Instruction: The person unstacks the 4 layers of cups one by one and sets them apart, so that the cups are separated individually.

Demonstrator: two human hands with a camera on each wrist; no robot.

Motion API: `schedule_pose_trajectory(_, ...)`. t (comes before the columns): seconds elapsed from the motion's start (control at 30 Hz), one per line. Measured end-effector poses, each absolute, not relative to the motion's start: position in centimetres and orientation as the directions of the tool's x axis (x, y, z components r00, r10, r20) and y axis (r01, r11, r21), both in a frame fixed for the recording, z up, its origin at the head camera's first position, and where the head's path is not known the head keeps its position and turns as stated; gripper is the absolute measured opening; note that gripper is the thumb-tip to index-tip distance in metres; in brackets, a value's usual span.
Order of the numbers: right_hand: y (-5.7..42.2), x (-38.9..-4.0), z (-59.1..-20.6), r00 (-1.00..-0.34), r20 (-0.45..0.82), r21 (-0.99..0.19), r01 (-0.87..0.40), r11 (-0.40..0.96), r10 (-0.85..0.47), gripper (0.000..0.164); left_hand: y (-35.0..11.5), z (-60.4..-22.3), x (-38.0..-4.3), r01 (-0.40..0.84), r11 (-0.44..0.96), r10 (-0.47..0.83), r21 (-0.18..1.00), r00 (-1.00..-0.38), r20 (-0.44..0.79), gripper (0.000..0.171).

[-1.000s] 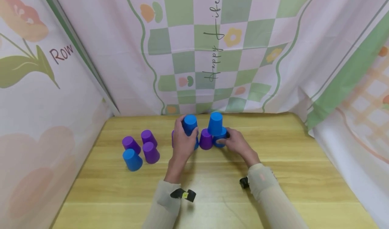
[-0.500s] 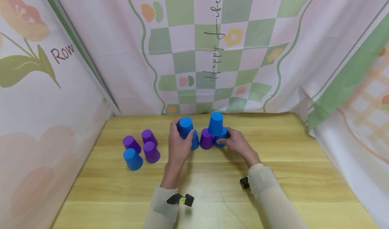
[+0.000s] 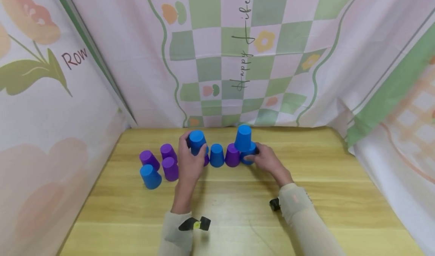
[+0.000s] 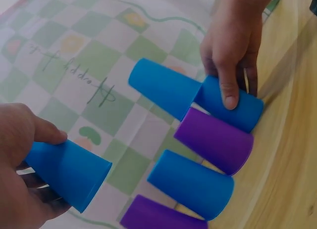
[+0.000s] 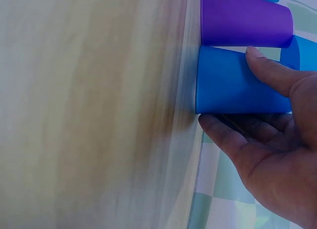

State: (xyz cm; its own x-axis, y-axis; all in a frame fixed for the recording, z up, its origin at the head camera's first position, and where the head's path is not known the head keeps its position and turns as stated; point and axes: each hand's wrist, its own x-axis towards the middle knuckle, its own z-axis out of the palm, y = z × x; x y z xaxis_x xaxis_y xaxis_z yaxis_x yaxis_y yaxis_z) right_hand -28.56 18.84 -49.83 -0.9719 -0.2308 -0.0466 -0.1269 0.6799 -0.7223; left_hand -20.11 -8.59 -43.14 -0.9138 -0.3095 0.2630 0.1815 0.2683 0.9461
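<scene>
My left hand (image 3: 191, 163) grips an upside-down blue cup (image 3: 197, 139) between thumb and fingers, lifted off the row of cups. In the left wrist view this blue cup (image 4: 72, 172) hangs apart from the others. Below it, a purple cup (image 3: 206, 160) is mostly hidden by the hand in the head view. To its right stand a blue cup (image 3: 216, 156) and another purple cup (image 3: 232, 156). At the row's right end my right hand (image 3: 268, 159) holds a blue cup (image 5: 233, 83) on the table, thumb on one side and fingers on the other. An upper blue cup (image 3: 243, 137) rests across the two rightmost cups.
Left of the row, a separate group has a blue cup (image 3: 150, 176) and purple cups (image 3: 170, 169), all upside down on the wooden table (image 3: 238, 218). A checked curtain (image 3: 234, 59) hangs behind the table's back edge.
My left hand has carried its blue cup leftward along the row, uncovering the middle blue cup. The right hand stays on its cup. The head view has shifted slightly.
</scene>
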Motion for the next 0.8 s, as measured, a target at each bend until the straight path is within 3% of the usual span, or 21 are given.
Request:
schedule_pose_trajectory(0.3, 18.9, -28.4, -49.7, -0.971, -0.056, -0.73, -0.118, 0.673, -0.231, 0.047, -10.4, -42.4, -19.7, 0.198, 0.247, -0.343, 0.949, -0.898, 0.276, 0.06)
schedule_pose_trajectory(0.6, 18.8, -28.4, -49.6, -0.971, -0.064, -0.729, -0.112, 0.675, -0.23, 0.049, -12.4, -42.0, -19.1, 0.102, 0.24, -0.392, 0.965, -0.899, 0.193, 0.06)
schedule_pose_trajectory(0.8, 18.8, -28.5, -49.8, -0.971, -0.063, -0.727, -0.115, 0.677, -0.232, 0.051, -13.6, -41.7, -18.8, 0.137, 0.243, -0.434, 0.96, -0.87, 0.234, 0.059)
